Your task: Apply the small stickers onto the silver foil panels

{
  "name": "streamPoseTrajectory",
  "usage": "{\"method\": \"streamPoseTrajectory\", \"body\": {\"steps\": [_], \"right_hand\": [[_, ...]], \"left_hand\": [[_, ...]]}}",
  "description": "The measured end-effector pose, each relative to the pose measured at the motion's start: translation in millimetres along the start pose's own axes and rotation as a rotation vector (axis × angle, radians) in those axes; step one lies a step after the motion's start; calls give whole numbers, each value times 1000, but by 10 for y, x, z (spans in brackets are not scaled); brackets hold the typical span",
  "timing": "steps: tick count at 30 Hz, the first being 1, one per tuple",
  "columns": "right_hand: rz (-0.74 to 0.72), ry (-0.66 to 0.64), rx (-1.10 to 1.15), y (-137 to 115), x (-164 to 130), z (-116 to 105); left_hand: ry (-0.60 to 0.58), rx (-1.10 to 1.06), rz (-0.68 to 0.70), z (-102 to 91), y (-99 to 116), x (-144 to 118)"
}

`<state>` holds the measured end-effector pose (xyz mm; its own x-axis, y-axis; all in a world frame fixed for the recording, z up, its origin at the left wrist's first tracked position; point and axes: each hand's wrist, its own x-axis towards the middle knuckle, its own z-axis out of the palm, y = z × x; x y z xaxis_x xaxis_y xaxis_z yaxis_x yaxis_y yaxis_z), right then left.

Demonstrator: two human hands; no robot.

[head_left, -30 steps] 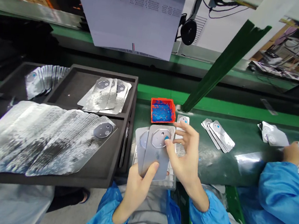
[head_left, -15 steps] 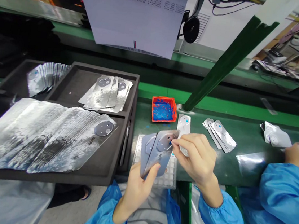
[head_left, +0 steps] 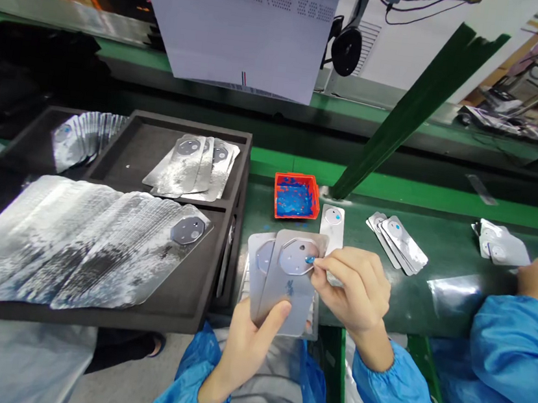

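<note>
Fanned in my left hand (head_left: pixel 250 336) are two silvery phone back covers; the front cover (head_left: pixel 286 302) faces me, with a large round camera area at its top. The second cover (head_left: pixel 255 278) shows behind it on the left. My right hand (head_left: pixel 354 287) pinches a small blue sticker (head_left: pixel 309 259) at the right edge of that camera area. Whether the sticker still touches the cover cannot be made out. Just beyond my right fingers, a single cover (head_left: pixel 332 225) lies on the green bench. Partly hidden under my hands is a white gridded tray (head_left: pixel 245 287).
A red bin (head_left: pixel 296 197) holds many blue pieces. Stacked covers (head_left: pixel 398 243) lie right of it. On the left, a black divided tray (head_left: pixel 137 319) carries long rows of covers (head_left: pixel 82 244). A green post (head_left: pixel 417 108) slants upward. At far right, a co-worker's hand (head_left: pixel 536 280) works.
The covers in my left hand have turned to face me more squarely and spread slightly left. My right hand stays at the camera area, and the blue piece in its fingertips shows more clearly.
</note>
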<state>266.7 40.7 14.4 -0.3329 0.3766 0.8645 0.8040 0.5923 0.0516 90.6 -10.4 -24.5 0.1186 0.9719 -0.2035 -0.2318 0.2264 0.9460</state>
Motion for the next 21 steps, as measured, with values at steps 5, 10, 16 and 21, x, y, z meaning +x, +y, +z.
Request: {"method": "streamPoseTrajectory", "body": {"steps": [5, 10, 16, 21], "right_hand": [[34, -16, 34, -12, -3, 6], [28, -64, 49, 6, 15, -6], [-153, -215, 72, 125, 66, -124], [-219, -355, 138, 192, 133, -241]], "left_hand": [[5, -20, -1, 0, 24, -7], [6, -13, 7, -3, -26, -20], [56, -4, -28, -62, -230, -65], [7, 8, -21, -84, -156, -52]]}}
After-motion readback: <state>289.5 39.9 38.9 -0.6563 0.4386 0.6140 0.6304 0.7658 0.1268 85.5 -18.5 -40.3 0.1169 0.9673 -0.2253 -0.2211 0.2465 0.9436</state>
